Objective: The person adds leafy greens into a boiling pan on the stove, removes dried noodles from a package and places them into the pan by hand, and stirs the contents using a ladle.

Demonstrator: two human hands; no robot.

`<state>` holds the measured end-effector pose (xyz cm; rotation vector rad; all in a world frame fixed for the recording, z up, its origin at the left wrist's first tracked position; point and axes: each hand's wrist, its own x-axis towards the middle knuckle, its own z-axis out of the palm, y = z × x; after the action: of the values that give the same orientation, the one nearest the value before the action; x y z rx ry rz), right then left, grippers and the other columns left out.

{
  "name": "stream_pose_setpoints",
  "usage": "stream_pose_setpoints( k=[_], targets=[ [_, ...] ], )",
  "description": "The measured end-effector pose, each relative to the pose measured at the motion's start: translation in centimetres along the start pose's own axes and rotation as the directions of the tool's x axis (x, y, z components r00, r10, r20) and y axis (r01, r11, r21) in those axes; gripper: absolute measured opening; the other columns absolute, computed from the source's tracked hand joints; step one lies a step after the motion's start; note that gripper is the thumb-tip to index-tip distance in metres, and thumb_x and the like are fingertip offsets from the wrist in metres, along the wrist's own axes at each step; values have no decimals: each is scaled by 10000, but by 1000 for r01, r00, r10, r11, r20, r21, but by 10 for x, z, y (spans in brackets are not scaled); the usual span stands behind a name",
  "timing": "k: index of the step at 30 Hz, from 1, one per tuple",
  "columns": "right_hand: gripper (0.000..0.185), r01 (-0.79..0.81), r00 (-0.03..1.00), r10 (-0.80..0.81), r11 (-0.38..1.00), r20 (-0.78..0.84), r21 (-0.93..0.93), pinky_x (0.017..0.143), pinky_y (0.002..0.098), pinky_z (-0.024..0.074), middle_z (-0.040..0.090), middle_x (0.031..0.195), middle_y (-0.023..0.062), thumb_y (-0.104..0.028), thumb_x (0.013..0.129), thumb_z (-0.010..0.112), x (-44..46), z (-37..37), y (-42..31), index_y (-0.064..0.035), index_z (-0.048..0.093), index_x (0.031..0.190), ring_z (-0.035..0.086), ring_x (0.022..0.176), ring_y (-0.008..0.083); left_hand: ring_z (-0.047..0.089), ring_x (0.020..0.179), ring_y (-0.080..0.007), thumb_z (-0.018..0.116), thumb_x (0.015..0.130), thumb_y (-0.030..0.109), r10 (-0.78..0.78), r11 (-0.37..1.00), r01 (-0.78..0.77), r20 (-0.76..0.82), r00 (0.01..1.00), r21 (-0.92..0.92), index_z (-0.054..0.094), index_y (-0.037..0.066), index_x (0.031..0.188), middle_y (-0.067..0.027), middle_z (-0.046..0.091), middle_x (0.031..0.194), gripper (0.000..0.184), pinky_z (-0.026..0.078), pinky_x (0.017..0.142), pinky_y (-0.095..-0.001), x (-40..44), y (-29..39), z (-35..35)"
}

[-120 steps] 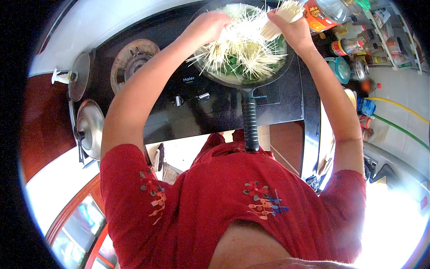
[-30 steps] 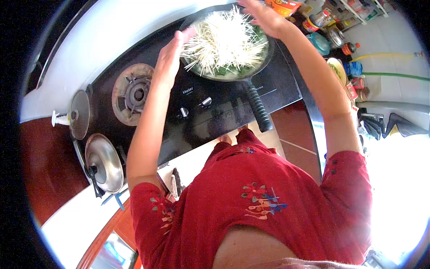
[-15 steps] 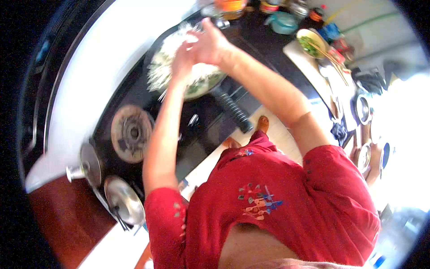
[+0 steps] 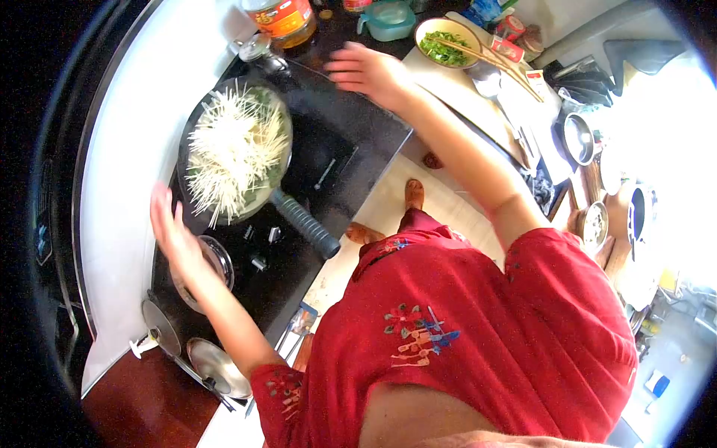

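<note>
White noodle strands (image 4: pixel 235 153) lie heaped in a frying pan (image 4: pixel 289 142) on the black stove, some poking out past its rim. Pale greenish liquid shows beside the heap. The pan's dark ribbed handle (image 4: pixel 306 224) points toward me. My left hand (image 4: pixel 175 235) is over the near left burner, left of the pan, empty and with fingers apart. Over the counter to the pan's right, my right hand (image 4: pixel 371 75) is empty too, fingers stretched out and slightly blurred. Neither hand touches the pan.
At the back stand an orange-labelled jar (image 4: pixel 287 22) and a teal container (image 4: pixel 388 20). A bowl of chopped greens (image 4: pixel 446 48) with chopsticks (image 4: pixel 500 63) rests on a board at right. Pot lids (image 4: pixel 216 367) stand at the stove's left end.
Both hands were together above the noodles, blurred. Now they are apart: the left has moved left and nearer, the right over the counter. The camera view has shifted, uncovering the pan.
</note>
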<state>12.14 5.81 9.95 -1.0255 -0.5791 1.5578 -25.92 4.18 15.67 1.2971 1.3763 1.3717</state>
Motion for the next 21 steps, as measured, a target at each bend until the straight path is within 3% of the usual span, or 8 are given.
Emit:
stream_pose_setpoints(
  k=[2,4,5,8,11,14,17,21],
  targets=[
    [304,-15,914,51,996,-403,92,819,329,462,596,1014,104,-272,908,438,-17,-91,11,-27,523,1065,568,850,192,449,1150,-267,469,904,297,-35,999,35,1,999,-33,432,-24,1237,-160,466,1254,463,311,984,-385,-36,5,-10],
    [197,-6,831,139,971,-539,240,706,341,498,560,860,64,-237,828,518,-42,-195,31,-74,518,938,537,753,184,526,1045,-252,472,907,262,-142,989,142,-7,990,-46,472,-31,1187,-166,535,1160,405,380,925,-363,-71,-4,-17],
    [219,-3,842,124,974,-525,226,709,336,496,567,898,68,-241,823,528,-57,-246,44,-71,520,961,539,759,180,559,990,-240,479,905,241,-201,979,200,-13,980,-41,489,-30,1162,-167,564,1112,373,416,889,-348,-87,-9,-19],
    [271,-127,675,45,990,-737,-57,646,282,472,583,922,64,-220,812,554,-119,-291,42,-54,517,1023,536,748,150,588,891,-213,492,900,190,-243,968,233,-103,965,-97,511,-34,1113,-166,591,1041,310,459,826,-314,-127,-19,-13],
    [252,-366,641,-79,843,-763,-395,662,305,441,552,905,86,-179,798,555,-149,-336,39,-47,501,1007,514,772,172,592,846,-196,504,893,166,-239,960,208,-163,957,-189,520,-37,1087,-156,601,998,281,471,802,-298,-145,-19,9],
    [212,-116,541,-756,367,-369,-923,658,317,422,522,777,83,-101,721,624,-151,-431,84,-40,513,892,492,705,184,588,845,-193,490,899,157,-176,972,154,-116,978,-176,522,-40,1080,-155,600,983,269,468,810,-307,-147,-5,49],
    [262,-101,590,-743,320,-315,-942,675,345,410,496,781,106,-71,686,648,-161,-446,75,-8,498,892,484,737,218,586,841,-194,480,903,149,-130,983,118,-75,989,-142,522,-43,1077,-155,599,980,262,469,809,-311,-137,9,80],
    [313,-340,661,-603,289,-446,-895,722,366,408,496,824,124,-227,715,660,-163,-451,86,3,535,886,490,787,259,592,831,-196,478,903,139,-94,984,90,-23,995,-153,527,-43,1071,-158,605,968,253,477,794,-313,-125,15,115]
  ],
)
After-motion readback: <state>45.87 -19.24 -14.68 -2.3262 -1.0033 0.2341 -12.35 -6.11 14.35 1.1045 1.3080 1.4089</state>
